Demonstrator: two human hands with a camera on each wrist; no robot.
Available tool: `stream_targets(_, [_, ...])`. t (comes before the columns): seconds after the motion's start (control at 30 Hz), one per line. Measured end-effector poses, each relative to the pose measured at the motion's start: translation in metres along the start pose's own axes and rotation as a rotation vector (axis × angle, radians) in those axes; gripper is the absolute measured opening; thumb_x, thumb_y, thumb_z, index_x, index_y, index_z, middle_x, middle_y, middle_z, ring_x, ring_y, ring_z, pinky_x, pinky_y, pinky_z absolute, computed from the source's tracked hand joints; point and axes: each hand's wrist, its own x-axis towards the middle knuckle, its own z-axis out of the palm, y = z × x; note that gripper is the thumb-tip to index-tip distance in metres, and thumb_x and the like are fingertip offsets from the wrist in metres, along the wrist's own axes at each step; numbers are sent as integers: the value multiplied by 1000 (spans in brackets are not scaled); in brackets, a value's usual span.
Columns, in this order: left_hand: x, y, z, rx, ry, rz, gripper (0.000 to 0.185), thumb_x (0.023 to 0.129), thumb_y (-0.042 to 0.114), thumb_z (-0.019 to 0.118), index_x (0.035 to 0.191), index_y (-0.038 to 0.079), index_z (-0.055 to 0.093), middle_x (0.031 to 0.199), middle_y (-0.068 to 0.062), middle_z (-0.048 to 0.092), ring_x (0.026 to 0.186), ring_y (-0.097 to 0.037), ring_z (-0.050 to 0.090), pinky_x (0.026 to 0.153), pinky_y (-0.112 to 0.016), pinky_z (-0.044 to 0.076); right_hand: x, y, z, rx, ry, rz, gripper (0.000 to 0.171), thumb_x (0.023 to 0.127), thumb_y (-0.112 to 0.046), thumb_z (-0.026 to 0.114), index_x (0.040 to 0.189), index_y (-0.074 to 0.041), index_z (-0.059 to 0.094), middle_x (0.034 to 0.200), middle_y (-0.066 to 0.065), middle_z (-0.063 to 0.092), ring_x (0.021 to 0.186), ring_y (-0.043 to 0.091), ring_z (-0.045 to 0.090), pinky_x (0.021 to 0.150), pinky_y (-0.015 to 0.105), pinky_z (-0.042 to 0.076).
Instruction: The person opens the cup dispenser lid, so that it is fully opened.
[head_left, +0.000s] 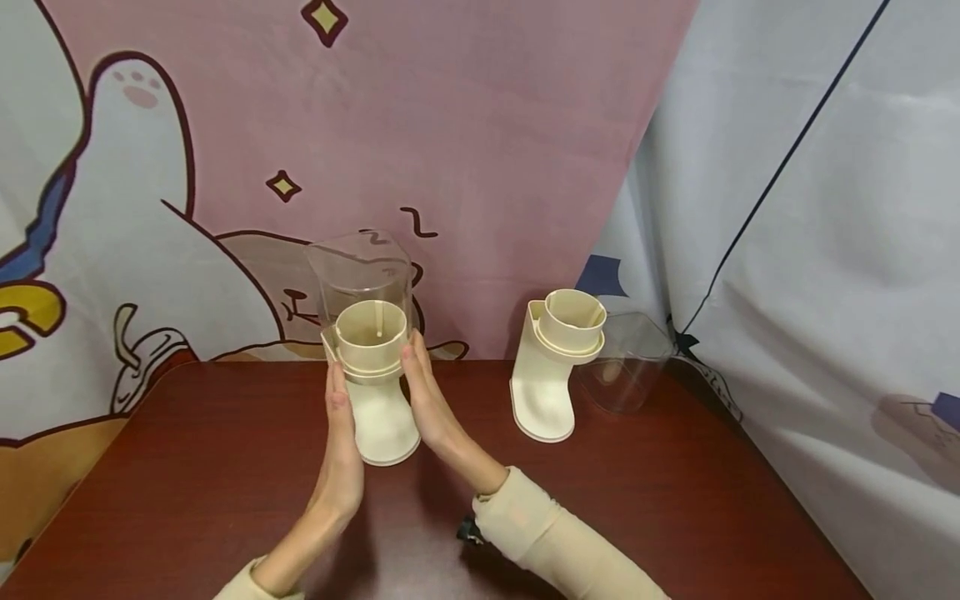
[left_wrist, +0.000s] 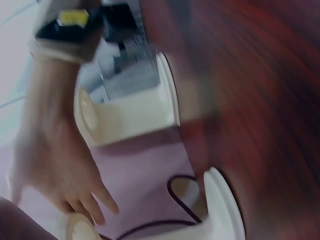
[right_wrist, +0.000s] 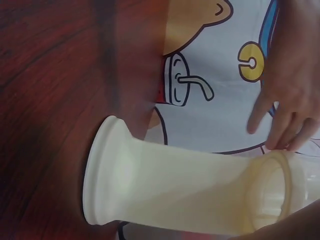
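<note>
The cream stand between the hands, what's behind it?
A clear jug rises right behind the stand; its lower part is hidden by the stand's cup and the hands.

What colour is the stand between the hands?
Cream, plain, with no pattern: the stand shows best in the head view.

A cream dispenser base (right_wrist: pixel 170 187) is standing on the dark red wooden table (right_wrist: pixel 45 95), its flared foot pressing the tabletop and its ringed top reaching toward the left hand (right_wrist: pixel 290 95), whose straight fingers are touching that rim, with the cartoon backdrop (right_wrist: pixel 215 60) hanging behind.
</note>
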Motion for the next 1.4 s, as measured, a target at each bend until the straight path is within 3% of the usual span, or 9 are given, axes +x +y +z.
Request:
stream_targets(0.2, [3, -1, 7, -50, 66, 6, 53, 97, 41, 4, 145, 19, -1, 151, 7, -3, 137, -7, -3, 110, -44, -2, 3, 5, -3, -22, 52, 1, 69, 89, -63, 16, 144, -25, -2, 151, -7, 1, 137, 9, 2, 111, 43, 5])
stream_targets(0.43, [47, -20, -21, -247, 194, -67, 59, 93, 52, 1, 144, 23, 8, 150, 8, 6, 136, -2, 0, 112, -33, -5, -12, 5, 0, -57, 89, -78, 68, 91, -58, 26, 144, -25, -1, 150, -7, -2, 137, 10, 0, 111, 44, 6])
stream_targets(0.57, [79, -31, -38, -249, 144, -58, 69, 91, 55, -2, 142, 14, 18, 146, -3, 20, 135, -6, 11, 111, -36, 0, -19, 0, 7, -74, 79, -97, 71, 90, -58, 28, 144, -23, -1, 150, -8, -2, 137, 8, 0, 111, 43, 7])
stream_targets(0.7, [92, -42, -41, -253, 67, -20, 69, 90, 56, -4, 107, 8, 43, 138, -8, 30, 132, -9, 18, 110, -35, 4, -20, 0, 11, -66, 81, -77, 73, 89, -60, 26, 145, -20, 0, 150, -8, -2, 137, 6, 0, 111, 40, 6])
stream_targets(0.77, [91, -44, -39, -254, 54, -8, 66, 90, 56, -5, 95, 9, 42, 139, -6, 30, 132, -8, 18, 111, -33, 4, -20, 1, 12, -65, 81, -71, 74, 89, -60, 24, 145, -19, -1, 150, -8, -2, 137, 6, -1, 111, 40, 6])
stream_targets(0.83, [86, -45, -36, -248, 63, -3, 68, 91, 53, -4, 98, 7, 44, 141, -3, 29, 132, -8, 18, 111, -33, 4, -20, 2, 11, -59, 83, -74, 74, 89, -61, 22, 145, -18, -1, 150, -7, -3, 137, 7, -2, 111, 41, 6])
stream_targets(1.03, [66, -32, -24, -216, 89, -69, 65, 93, 52, 1, 136, 11, 25, 138, -3, 30, 127, -10, 24, 109, -36, 11, -13, 9, 10, -33, 103, -93, 71, 90, -59, 24, 144, -21, -4, 150, -7, -5, 137, 9, -3, 111, 42, 4])
stream_targets(1.27, [32, -9, -11, -13, 83, -132, 59, 95, 49, 17, 143, 24, -6, 149, 5, -3, 135, -7, -2, 110, -40, -1, 5, 18, 4, 18, 107, -151, 72, 91, -55, 31, 144, -19, -1, 150, -3, 6, 137, 10, 8, 111, 41, 11])
stream_targets(1.4, [17, 0, -6, 26, 24, -125, 60, 95, 43, 29, 141, 34, -9, 148, 10, -6, 135, -9, -2, 109, -47, 2, 8, 11, -5, 34, 66, -174, 73, 90, -57, 31, 144, -16, 5, 148, 2, 16, 135, 17, 19, 108, 43, 18])
